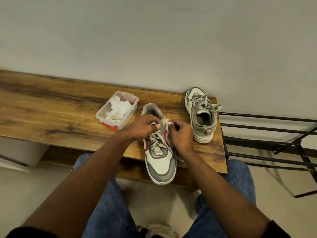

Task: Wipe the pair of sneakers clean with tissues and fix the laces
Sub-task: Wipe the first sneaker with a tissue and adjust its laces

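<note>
We sit at a wooden bench [51, 103], and the task looks to us well past its midpoint. The nearer sneaker [158, 148] lies at the bench's front edge toward its right end, toe overhanging toward us, and its white panels look fairly clean. The other sneaker [201, 115] stands in the far right corner, heel toward us, its laces [205, 102] loose and sprawling, so we judge that one not yet tidied. Left of the nearer sneaker, a clear plastic box [117, 109] holds crumpled tissues [118, 109] (used or fresh, we cannot tell). Our left hand [142, 127] pinches a lace end at the top eyelets, fingers curled round it, and our right hand [180, 133] grips the other white lace end [169, 124] beside the collar. Tying here seems underway; the second shoe's laces remain.
</note>
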